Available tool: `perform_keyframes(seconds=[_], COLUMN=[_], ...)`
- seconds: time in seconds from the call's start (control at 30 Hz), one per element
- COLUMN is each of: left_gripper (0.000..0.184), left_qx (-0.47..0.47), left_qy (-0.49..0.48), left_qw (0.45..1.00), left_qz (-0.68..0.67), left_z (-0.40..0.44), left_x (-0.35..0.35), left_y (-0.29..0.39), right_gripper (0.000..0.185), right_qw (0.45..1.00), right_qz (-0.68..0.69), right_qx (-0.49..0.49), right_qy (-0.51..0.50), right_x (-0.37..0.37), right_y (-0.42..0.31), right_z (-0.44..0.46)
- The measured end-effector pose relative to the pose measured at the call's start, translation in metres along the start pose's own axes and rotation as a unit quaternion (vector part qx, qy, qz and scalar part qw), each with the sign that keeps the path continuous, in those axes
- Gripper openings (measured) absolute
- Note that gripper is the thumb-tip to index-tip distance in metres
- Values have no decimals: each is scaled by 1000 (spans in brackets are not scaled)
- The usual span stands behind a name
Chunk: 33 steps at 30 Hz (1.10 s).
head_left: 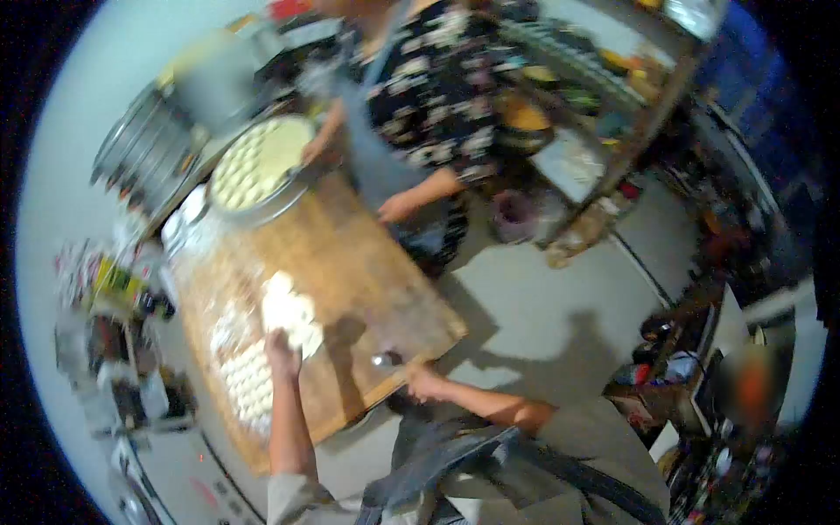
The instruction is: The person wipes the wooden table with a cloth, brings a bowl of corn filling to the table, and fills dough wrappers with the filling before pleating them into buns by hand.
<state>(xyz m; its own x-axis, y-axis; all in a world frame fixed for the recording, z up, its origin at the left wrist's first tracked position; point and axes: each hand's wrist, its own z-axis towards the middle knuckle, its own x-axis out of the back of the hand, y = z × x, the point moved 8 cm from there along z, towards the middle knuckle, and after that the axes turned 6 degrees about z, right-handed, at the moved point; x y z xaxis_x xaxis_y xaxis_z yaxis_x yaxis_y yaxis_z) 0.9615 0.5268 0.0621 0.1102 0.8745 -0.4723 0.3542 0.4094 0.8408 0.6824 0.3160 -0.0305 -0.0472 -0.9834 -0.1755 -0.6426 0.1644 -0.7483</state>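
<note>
Our left fingers (280,339), at the dough pieces (290,308), might squash some by pressing hard; their grip and our right hand's (425,383) we cannot tell.

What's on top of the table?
Rows of small pale pieces, a pale heap by the wearer's left hand, powder, a metal thing near the right hand, and a tray over the far end. Anything beneath them is hidden.
</note>
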Motion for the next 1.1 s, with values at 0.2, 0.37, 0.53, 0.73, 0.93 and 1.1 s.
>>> perform_keyframes(seconds=[0.2, 0.37, 0.53, 0.73, 0.93, 1.1], left_gripper=[36, 37, 39, 38, 37, 39], left_qx=[189, 308, 320, 361, 408, 416], left_qy=[5, -116, -102, -149, -188, -171], left_qw=[982, 940, 936, 920, 888, 888], left_qz=[-16, 91, 105, 32, 98, 94], left_z=[-135, -196, -187, -121, -70, -41], left_x=[-138, -229, -301, -401, -500, -561], left_y=[-129, -235, -269, -304, -321, -326], right_gripper=[28, 17, 6, 18, 42, 45], right_qw=[960, 910, 888, 864, 845, 807], right_qz=[254, 335, 323, 335, 192, 179], right_qx=[105, 221, 261, 240, 160, 279], right_qy=[58, 104, 198, 290, 472, 489], right_x=[144, 270, 376, 520, 646, 743], right_y=[-13, -37, -82, -105, -163, -211], right_z=[-136, -204, -244, -239, -269, -247])
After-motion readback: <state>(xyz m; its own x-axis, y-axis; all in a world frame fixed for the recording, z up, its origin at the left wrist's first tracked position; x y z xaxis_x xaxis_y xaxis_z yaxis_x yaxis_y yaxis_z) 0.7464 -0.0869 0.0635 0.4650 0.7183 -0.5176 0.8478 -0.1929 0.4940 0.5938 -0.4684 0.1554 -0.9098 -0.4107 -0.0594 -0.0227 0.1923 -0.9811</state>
